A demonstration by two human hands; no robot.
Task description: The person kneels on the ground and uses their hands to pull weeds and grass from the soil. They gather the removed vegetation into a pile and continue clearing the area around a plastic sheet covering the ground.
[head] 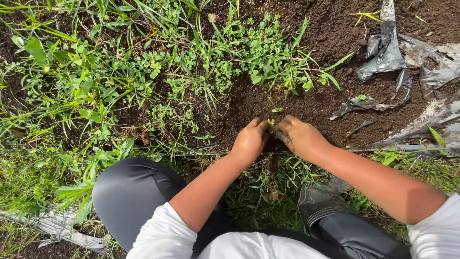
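Left hand (250,140) pressed knuckles-up into the dark soil (311,103), fingers curled narrow against a small green seedling (271,123). Right hand (299,135) just across that seedling, fingers bent in and muddy, cupping earth at its base; cannot tell whether gripping the stem itself. Seedling upright between both hands, touching them. Beyond the seedling, a thick patch of weeds (191,67) and grass. Off to the right of the seedling, torn grey plastic sheeting (390,52) lying on the dirt. Nearer than the seedling, a dark-clad knee (134,192) and a black rubber boot (326,208).
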